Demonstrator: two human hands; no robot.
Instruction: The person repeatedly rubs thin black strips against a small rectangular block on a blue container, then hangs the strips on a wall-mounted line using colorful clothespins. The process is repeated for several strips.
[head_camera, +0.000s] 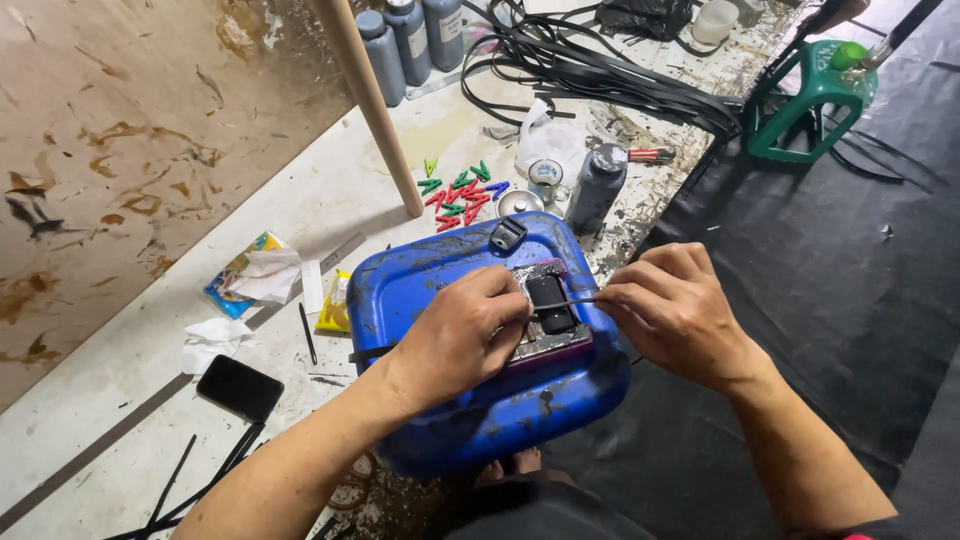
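Observation:
A blue plastic canister (430, 275) lies on its side in front of me, smeared with black. On top of it rests a small metal plate with a black rectangular piece (549, 303). My left hand (460, 335) presses down beside that piece, fingers curled against it. My right hand (670, 310) pinches the end of a thin black strip (570, 303) that runs across the piece toward my left fingers. A black buckle (508, 235) sits on the canister's far edge.
Coloured clips (458, 195) lie scattered beyond the canister, by a wooden pole (375, 105), dark bottles (595, 188), a bundle of black straps (590, 70) and a green stool (805, 100). A phone (240, 387), tissues and packets lie at left. Black sheeting covers the floor at right.

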